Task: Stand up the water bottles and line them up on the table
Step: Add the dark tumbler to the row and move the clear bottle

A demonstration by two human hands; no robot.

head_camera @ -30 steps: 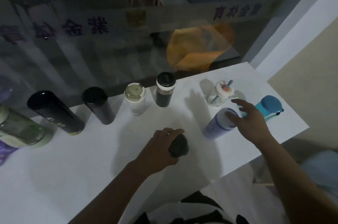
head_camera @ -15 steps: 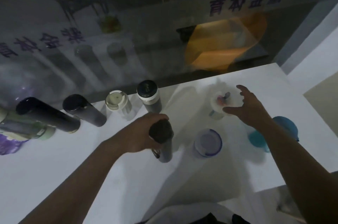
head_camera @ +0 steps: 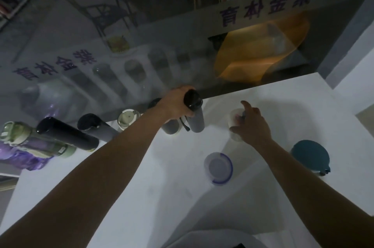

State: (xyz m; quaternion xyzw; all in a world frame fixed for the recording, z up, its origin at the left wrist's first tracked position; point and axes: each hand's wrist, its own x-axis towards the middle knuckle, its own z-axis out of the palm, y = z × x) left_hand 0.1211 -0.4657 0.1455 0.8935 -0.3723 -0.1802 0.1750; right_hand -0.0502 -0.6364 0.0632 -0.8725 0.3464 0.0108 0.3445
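Observation:
My left hand is shut on a dark grey bottle with a black cap, which stands upright at the right end of the row by the glass. My right hand lies over a small white bottle with a straw lid, fingers apart and thumb at its side. The row runs left: a bottle half hidden by my forearm, a cream-lidded bottle, a dark grey flask, a tall black flask, a green bottle and a purple one.
A white bottle with a purple ring and a teal bottle stand upright on the white table, nearer to me on the right. A glass wall runs along the table's far edge. The table's right edge drops off beyond the teal bottle.
My left hand carried the dark grey bottle from the table's middle to the right end of the row. My right hand left the white-purple bottle standing and came down onto the small white bottle.

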